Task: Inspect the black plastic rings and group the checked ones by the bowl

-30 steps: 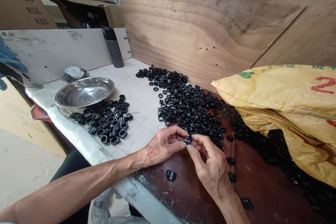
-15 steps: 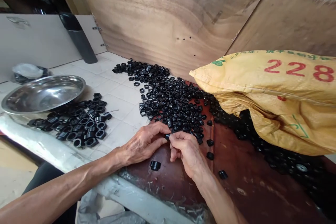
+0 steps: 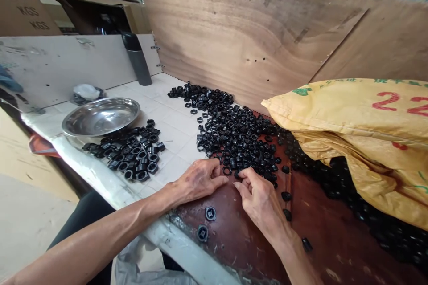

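My left hand rests at the near edge of a large pile of small black plastic rings. Its fingers curl under; whatever they hold, if anything, is hidden. My right hand reaches the same edge from the right, thumb and index finger slightly apart, the index fingertip against a black piece. Between the hands lies a single black ring. Closer to me on the dark red board are two round black parts, one behind the other, each with a cross-shaped centre.
On the left stand a steel bowl, a smaller heap of black parts and a dark bottle. A yellow sack lies right, with more black pieces below it. A plywood wall closes the back.
The view has swung left, so the scene sits farther right. My hands, earlier together at a small black part, are now apart. Two parts lie before me where one lay.
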